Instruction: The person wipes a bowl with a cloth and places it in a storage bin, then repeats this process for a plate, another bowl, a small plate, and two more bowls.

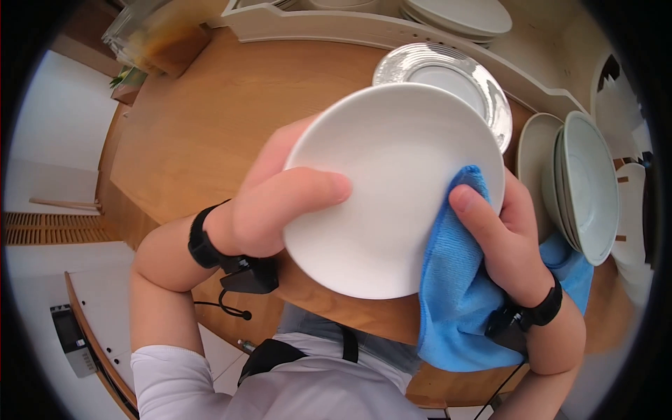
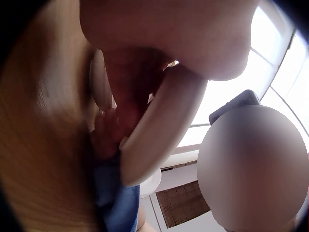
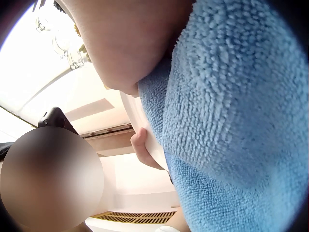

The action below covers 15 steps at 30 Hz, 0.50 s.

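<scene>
A round white plate (image 1: 392,189) is held up over the table, its face tilted toward me in the head view. My left hand (image 1: 280,192) grips its left rim, thumb lying on the face and the fingers hidden behind. At the right rim, my right hand (image 1: 507,234) pinches a blue cloth (image 1: 451,280) against the plate with the thumb. The cloth hangs down below that hand, and its textured pile fills much of the right wrist view. From the left wrist, the plate (image 2: 166,121) shows edge-on beneath the thumb.
A silver-rimmed plate (image 1: 483,80) lies behind the held one. Stacked bowls (image 1: 595,189) stand on edge at the right, next to another plate (image 1: 533,150). A white rack (image 1: 308,26) with more dishes runs along the back of the wooden table (image 1: 210,105). A container (image 1: 164,45) stands at the back left.
</scene>
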Available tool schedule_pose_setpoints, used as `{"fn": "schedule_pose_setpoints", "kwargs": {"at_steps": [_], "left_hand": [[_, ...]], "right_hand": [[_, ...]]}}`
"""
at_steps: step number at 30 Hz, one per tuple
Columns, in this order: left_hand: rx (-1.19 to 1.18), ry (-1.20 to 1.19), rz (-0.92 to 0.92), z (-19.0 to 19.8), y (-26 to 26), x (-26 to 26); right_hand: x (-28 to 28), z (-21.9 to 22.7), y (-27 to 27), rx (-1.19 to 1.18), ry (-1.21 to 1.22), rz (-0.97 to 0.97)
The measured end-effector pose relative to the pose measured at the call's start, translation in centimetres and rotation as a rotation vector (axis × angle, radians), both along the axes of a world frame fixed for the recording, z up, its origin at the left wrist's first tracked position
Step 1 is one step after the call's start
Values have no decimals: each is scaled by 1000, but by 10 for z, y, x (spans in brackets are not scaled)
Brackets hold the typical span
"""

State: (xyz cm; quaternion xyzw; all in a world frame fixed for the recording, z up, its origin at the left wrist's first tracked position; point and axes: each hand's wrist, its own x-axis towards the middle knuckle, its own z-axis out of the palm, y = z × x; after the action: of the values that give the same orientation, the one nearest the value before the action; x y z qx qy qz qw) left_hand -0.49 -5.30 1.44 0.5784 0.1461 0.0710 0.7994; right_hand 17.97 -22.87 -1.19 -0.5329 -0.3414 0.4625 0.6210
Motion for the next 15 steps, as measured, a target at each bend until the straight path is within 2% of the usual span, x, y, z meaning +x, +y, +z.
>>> {"fn": "schedule_pose_setpoints", "kwargs": {"at_steps": [1, 4, 5, 7, 9, 10, 15], "left_hand": [[9, -20, 58, -2, -2, -3], [-1, -2, 112, -3, -2, -9], [-37, 24, 138, -2, 0, -10], [-13, 59, 123, -6, 5, -12], [-123, -69, 75, -18, 11, -18], [-27, 31, 22, -16, 16, -20], [-3, 97, -92, -9, 9, 1]], "right_hand": [[1, 0, -1, -7, -8, -14], [12, -2, -3, -19, -148, 182], [12, -3, -4, -22, -153, 173], [9, -7, -3, 23, -121, 147], [10, -9, -4, 35, -126, 135], [13, -10, -5, 36, -131, 163], [17, -10, -7, 41, -229, 227]]}}
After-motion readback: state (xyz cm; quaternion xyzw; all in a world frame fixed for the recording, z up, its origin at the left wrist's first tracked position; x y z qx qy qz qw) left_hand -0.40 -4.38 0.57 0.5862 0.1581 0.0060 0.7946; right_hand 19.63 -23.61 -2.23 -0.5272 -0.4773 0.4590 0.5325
